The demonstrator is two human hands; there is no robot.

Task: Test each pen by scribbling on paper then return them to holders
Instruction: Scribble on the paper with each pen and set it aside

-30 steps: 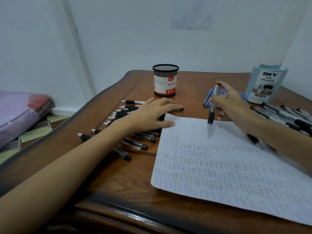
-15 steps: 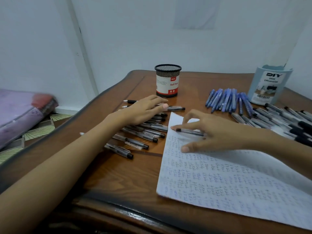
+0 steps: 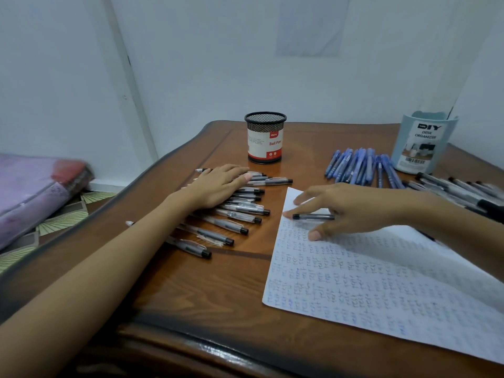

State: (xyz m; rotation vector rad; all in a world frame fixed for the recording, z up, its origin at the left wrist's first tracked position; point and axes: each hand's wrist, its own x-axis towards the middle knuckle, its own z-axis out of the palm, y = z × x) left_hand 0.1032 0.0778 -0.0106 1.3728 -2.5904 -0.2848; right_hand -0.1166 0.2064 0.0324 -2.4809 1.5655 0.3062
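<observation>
Now wood table (image 3: pixel 191 290) by white wall (image 3: pixel 218 64); L hand (image 3: pixel 218 186) flat on pens (image 3: pixel 240 215), R hand (image 3: pixel 351 208) holding pen (image 3: pixel 313 216).

A dark-stained wooden table (image 3: pixel 191 290) with a curved, raised edge fills the near view, its far end close to a plain white wall (image 3: pixel 204 64). A pale rectangular sheet (image 3: pixel 311 25) hangs on that wall, and a white strip (image 3: pixel 128 77) runs down it at a slant. Left of the table, a purple bundle (image 3: pixel 32 192) with a reddish end lies on a fan-patterned floor (image 3: pixel 62 222).
</observation>
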